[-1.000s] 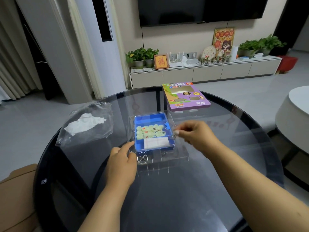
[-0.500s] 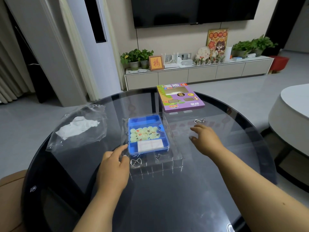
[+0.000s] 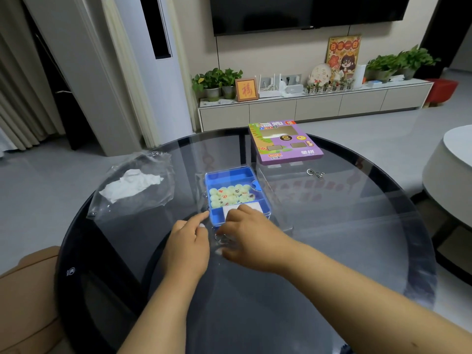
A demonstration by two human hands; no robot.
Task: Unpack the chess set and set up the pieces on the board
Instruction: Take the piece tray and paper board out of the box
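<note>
Purple box [image 3: 286, 143] reads "象棋"; left hand [image 3: 187, 242] touches blue tray [image 3: 231, 175], right hand [image 3: 249, 236] grip unclear.

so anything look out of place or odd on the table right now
One thing: a small metal wire ring puzzle lies alone on the round dark glass table, right of the blue plastic tray of pale green round chess pieces and apart from it. Nothing looks spilled or damaged.

Blue tray [image 3: 231, 175] — pale round pieces [image 3: 231, 194] inside
</note>
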